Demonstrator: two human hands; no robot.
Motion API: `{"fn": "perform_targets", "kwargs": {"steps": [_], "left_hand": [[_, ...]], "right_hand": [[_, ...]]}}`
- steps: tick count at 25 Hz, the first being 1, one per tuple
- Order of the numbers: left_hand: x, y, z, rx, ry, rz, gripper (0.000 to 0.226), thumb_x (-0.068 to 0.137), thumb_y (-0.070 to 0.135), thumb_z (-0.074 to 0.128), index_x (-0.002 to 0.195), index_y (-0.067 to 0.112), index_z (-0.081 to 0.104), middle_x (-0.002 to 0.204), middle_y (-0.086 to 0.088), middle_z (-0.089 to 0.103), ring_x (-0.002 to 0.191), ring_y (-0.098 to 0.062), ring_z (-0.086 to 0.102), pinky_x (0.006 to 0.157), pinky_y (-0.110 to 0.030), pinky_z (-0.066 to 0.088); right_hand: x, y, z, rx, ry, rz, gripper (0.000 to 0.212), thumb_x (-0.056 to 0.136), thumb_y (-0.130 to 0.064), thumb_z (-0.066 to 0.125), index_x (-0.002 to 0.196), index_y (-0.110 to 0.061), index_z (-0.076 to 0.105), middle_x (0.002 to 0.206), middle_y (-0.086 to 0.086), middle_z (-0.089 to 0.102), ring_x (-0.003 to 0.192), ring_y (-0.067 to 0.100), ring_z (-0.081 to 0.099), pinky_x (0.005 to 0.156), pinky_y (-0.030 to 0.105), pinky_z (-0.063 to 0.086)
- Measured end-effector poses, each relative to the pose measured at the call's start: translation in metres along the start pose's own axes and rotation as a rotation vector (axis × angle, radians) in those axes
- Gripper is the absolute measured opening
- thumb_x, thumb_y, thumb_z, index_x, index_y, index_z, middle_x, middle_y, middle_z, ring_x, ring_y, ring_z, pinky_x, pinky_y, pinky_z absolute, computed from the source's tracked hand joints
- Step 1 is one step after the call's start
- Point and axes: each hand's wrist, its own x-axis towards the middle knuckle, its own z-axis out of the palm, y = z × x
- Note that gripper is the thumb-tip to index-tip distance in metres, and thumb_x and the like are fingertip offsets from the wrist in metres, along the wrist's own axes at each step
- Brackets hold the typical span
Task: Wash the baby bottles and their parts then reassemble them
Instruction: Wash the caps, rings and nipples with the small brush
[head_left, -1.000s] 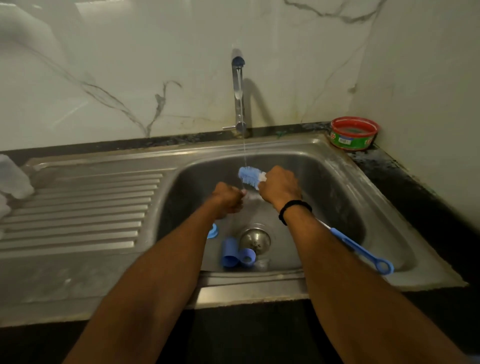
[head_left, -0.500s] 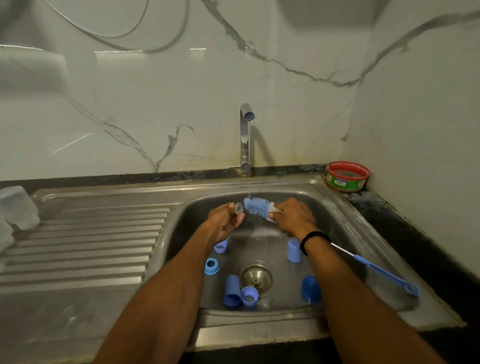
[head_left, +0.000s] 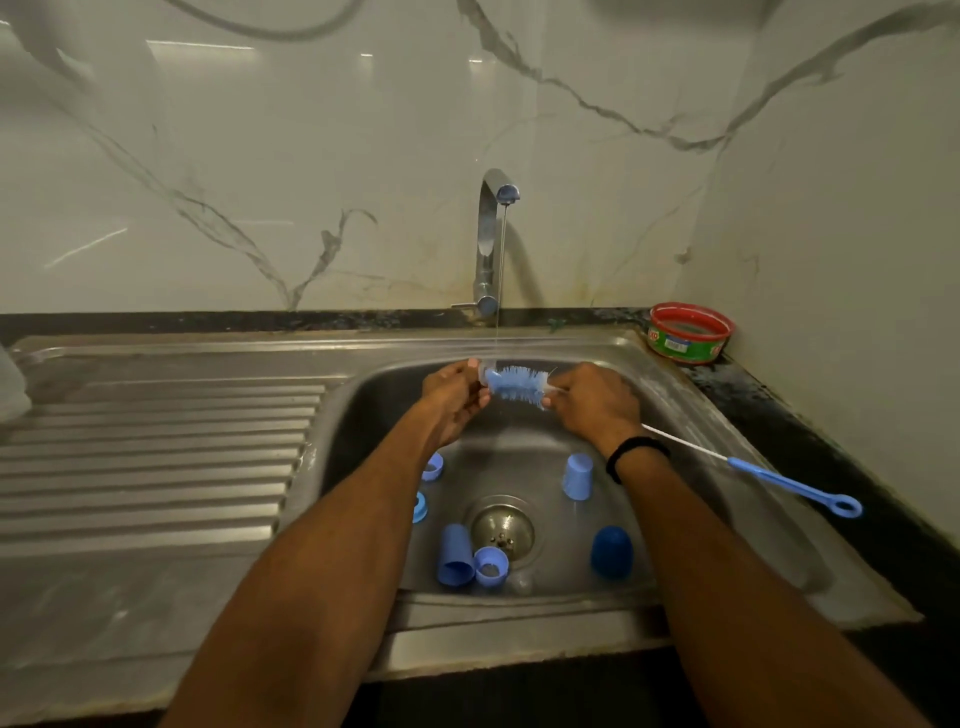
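Place: domestic kitchen
Sink: stainless steel basin (head_left: 384, 415) with ribbed drainboard (head_left: 156, 457), set in a dark counter (head_left: 810, 431)
Water: tap (head_left: 488, 244) running
Walls: glossy marble-pattern panels (head_left: 311, 156)
Corner: red tub (head_left: 690, 332) on the counter

Glossy white back wall (head_left: 260, 156) with grey marble veins, catching pale streaks of reflected light on its left half. A matching side wall (head_left: 857, 234) meets it at the far right corner. Below runs a dark counter (head_left: 779, 400) holding a stainless steel sink (head_left: 691, 415) — ribbed drainboard (head_left: 156, 457) left, basin right. A chrome tap (head_left: 488, 244) stands at the far edge. Dim, warm lighting.
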Motion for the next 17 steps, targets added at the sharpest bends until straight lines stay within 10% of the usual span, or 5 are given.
{"fn": "perform_targets", "kwargs": {"steps": [12, 17], "left_hand": [[-0.006, 0.004, 0.009, 0.176, -0.047, 0.134, 0.018, 0.104, 0.014, 0.051, 0.107, 0.016, 0.068, 0.116, -0.014, 0.069, 0.109, -0.027, 0.067, 0.091, -0.035, 0.059], [-0.002, 0.006, 0.013, 0.191, 0.028, 0.141, 0.014, 0.102, 0.015, 0.056, 0.105, 0.016, 0.070, 0.106, -0.015, 0.073, 0.094, -0.025, 0.071, 0.085, -0.036, 0.061]], "right_hand": [[0.002, 0.001, 0.011, 0.256, 0.000, 0.037, 0.028, 0.093, -0.036, 0.064, 0.104, -0.012, 0.073, 0.080, 0.004, 0.066, 0.065, 0.017, 0.060, 0.054, 0.023, 0.045], [-0.003, -0.006, 0.006, -0.020, 0.153, -0.044, 0.031, 0.095, -0.033, 0.061, 0.122, -0.018, 0.067, 0.109, 0.009, 0.069, 0.097, 0.027, 0.065, 0.073, 0.029, 0.043]]}}
